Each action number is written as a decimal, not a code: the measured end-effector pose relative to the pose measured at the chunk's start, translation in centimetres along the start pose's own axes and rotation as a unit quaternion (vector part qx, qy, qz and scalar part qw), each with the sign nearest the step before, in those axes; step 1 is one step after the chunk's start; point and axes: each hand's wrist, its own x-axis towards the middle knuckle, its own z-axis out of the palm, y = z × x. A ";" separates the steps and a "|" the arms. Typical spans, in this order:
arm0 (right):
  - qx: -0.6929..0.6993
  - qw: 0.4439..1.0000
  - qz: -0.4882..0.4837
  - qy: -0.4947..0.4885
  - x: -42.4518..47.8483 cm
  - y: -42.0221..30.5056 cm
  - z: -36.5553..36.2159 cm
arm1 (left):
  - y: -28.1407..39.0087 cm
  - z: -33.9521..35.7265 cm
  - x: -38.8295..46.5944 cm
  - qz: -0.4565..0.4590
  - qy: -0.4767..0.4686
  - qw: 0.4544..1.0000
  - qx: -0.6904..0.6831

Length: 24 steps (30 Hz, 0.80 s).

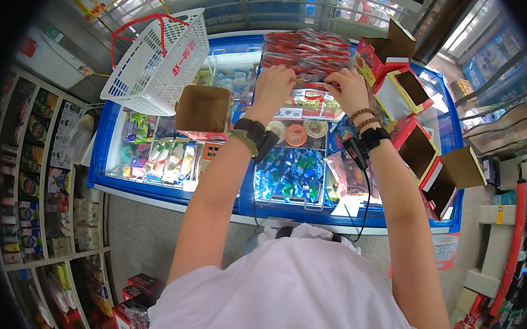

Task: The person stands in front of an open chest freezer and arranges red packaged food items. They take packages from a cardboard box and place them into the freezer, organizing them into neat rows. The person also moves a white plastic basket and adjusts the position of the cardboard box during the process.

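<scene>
Both my hands reach to the far side of a blue-rimmed chest freezer with a glass top. My left hand [274, 86] has its fingertips at the near left end of a stack of red snack packets [306, 53]. Opposite it, my right hand [351, 90] pinches at the right end of the same near packet row. The packets look blurred, and several rows lie closely side by side. Just below them is a red and white display pack with a price card [287, 113]. Through the glass, round tubs [296, 135] and blue wrapped items [289, 174] show between my forearms.
A white plastic basket [160, 65] with red handles stands at the left on the freezer, beside an open cardboard box [204, 111]. Several opened red and yellow boxes [412, 145] line the right side. Stocked shelves [45, 176] are at the left; red boxes [138, 288] sit on the floor.
</scene>
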 end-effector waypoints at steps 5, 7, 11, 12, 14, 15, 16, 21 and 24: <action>-0.096 0.992 0.009 -0.082 1.8 -1.2 0.4 | -0.8 -0.8 0.1 -0.015 -0.065 0.993 0.099; -0.093 0.992 0.002 -0.085 2.1 -1.0 0.7 | -1.2 -0.4 0.1 -0.001 -0.078 0.984 0.158; -0.078 0.996 -0.023 -0.047 1.8 -0.6 1.2 | -1.8 0.0 -0.4 0.020 -0.035 0.988 0.149; -0.075 0.997 -0.018 -0.032 1.6 -0.7 1.4 | -1.8 -0.1 -0.4 0.009 -0.043 0.989 0.139; -0.066 0.998 -0.016 -0.014 1.4 -0.6 1.6 | -1.6 -0.3 -0.3 -0.011 -0.062 0.990 0.122; -0.060 0.998 -0.017 -0.011 1.5 -0.5 1.6 | -1.3 -0.6 -0.2 -0.018 -0.073 0.990 0.116; -0.055 0.998 -0.019 -0.008 1.5 -0.4 1.6 | -1.2 -0.7 -0.1 -0.026 -0.084 0.990 0.109; -0.067 0.998 0.000 0.006 1.6 -0.3 1.6 | -1.5 -0.5 -0.3 -0.034 -0.050 0.994 0.091; -0.067 0.998 -0.002 0.003 1.5 -0.1 1.5 | -1.6 -0.4 -0.5 -0.048 -0.033 0.996 0.061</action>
